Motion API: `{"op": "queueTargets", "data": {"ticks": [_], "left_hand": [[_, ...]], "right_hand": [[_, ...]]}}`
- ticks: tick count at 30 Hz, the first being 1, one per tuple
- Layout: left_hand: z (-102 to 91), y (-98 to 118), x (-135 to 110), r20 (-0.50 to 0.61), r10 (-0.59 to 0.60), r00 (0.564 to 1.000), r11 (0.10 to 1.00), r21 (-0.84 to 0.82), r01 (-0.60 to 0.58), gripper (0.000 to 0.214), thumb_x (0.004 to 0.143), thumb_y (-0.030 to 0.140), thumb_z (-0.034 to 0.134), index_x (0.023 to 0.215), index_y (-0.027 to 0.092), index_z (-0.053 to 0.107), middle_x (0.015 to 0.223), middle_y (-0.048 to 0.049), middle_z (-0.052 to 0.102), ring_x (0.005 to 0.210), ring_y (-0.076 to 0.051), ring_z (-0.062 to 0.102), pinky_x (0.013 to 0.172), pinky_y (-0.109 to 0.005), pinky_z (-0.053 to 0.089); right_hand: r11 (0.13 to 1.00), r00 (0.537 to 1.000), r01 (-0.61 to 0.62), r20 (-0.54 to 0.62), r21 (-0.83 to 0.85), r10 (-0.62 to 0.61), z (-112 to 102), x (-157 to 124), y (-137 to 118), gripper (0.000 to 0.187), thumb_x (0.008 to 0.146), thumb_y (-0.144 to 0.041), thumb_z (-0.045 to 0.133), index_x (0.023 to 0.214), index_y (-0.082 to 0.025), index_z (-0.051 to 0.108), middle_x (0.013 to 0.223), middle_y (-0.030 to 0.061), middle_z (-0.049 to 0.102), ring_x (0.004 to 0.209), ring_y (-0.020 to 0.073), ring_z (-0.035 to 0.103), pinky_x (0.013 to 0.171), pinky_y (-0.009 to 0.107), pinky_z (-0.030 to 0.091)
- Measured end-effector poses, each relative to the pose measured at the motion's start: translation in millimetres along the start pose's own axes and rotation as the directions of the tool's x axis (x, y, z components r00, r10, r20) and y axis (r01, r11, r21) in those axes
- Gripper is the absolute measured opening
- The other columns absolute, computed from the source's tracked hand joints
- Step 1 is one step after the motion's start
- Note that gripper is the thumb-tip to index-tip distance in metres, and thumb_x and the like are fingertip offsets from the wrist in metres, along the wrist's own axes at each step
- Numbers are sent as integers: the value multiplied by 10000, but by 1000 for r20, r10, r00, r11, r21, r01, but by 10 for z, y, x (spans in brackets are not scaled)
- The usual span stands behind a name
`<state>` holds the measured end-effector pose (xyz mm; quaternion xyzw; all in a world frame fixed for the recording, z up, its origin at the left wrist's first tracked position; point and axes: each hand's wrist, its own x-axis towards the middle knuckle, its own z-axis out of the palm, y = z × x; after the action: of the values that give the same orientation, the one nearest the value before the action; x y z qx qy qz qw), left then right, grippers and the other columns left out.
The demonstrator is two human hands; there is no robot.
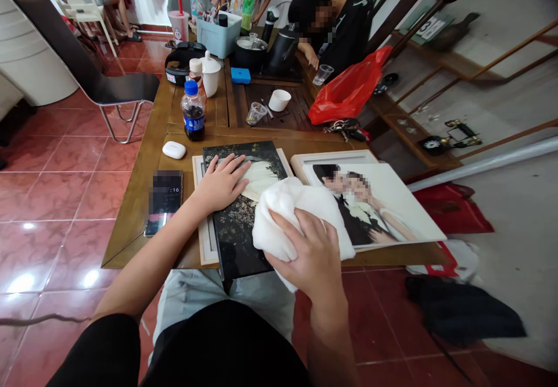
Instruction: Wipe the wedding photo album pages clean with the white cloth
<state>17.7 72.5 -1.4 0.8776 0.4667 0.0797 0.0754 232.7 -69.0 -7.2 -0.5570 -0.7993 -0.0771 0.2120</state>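
A dark glossy photo panel point(238, 242) lies tilted across a pale wooden frame point(207, 239), its near end past the table's front edge. My left hand point(222, 183) rests flat on the panel's upper part, fingers spread. In my right hand point(309, 247) is a bunched white cloth point(281, 215), held over the panel's right side and hiding part of it. To the right, a large wedding photo panel point(410, 201) lies on a second pale frame point(300, 163); the cloth overlaps its left edge.
Left on the table point(126, 230) lie a phone point(163, 204) and a white earbud case point(174, 150). Beyond stand a cola bottle point(193, 114), a white cup point(279, 100) and a red plastic bag point(349, 93). A person point(344, 27) leans at the far right side.
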Motion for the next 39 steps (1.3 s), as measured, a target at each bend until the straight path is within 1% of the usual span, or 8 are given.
{"op": "queueTargets", "data": {"ticks": [5,11,16,21,24,29,35,39], "left_hand": [[29,-13,12,-19,8,1000,1000,8,-8,536,1097,417,311,1595,240,399,1683,-58,365,1575,-274,289,1297,-545,180],[48,-33,47,24,-16,1000,999,37,15,544,1100,418,325,1613,240,368,1695,-42,338,1584,-258,269,1304,-526,173],[18,-16,18,0,-11,1000,1000,17,11,539,1098,424,314,1604,250,384,1687,-53,356,1582,-272,275,1298,-552,171],[-39,26,-6,33,-23,999,1000,7,23,551,1093,402,321,1605,207,380,1695,-67,335,1584,-286,265,1297,-563,164],[-35,22,-2,26,-18,1000,1000,4,18,552,1092,402,316,1604,205,383,1693,-72,339,1582,-292,269,1294,-571,169],[12,-10,1,-11,3,1000,1000,3,-3,537,1096,399,291,1600,242,390,1686,-59,357,1577,-274,283,1294,-556,178],[49,-46,29,-5,-10,1000,1000,22,10,518,1103,352,262,1601,282,387,1680,-29,372,1581,-248,279,1299,-526,187],[43,-51,28,-6,-2,1000,1000,14,2,518,1100,346,268,1600,280,389,1678,-35,377,1579,-253,282,1296,-540,187]], "right_hand": [[995,996,73,43,73,-76,35,44,-280,592,877,-525,620,1408,-265,627,1310,155,596,1223,366,555,1045,533,328],[976,984,148,79,160,-162,85,52,-606,688,835,-598,672,1458,-321,577,1384,126,584,1275,367,516,1112,548,249],[979,987,138,64,149,-149,55,11,-434,630,871,-579,625,1432,-294,604,1348,135,581,1254,347,540,1095,520,287],[1000,1000,11,22,19,-11,-4,-48,-74,568,906,-489,606,1420,-249,619,1290,144,589,1175,342,578,997,479,372],[999,999,-50,15,-22,51,-23,-59,9,550,907,-448,619,1416,-239,623,1271,140,596,1153,341,580,980,471,389],[1000,998,-24,59,8,23,-2,14,-171,579,880,-466,635,1426,-275,615,1317,147,592,1205,368,539,1030,527,355],[986,983,98,140,135,-117,45,149,-513,704,825,-557,695,1474,-319,564,1391,136,578,1275,369,498,1100,549,273],[985,985,67,148,161,-92,49,171,-464,688,825,-564,702,1462,-341,568,1388,111,586,1263,343,518,1099,507,290]]}}
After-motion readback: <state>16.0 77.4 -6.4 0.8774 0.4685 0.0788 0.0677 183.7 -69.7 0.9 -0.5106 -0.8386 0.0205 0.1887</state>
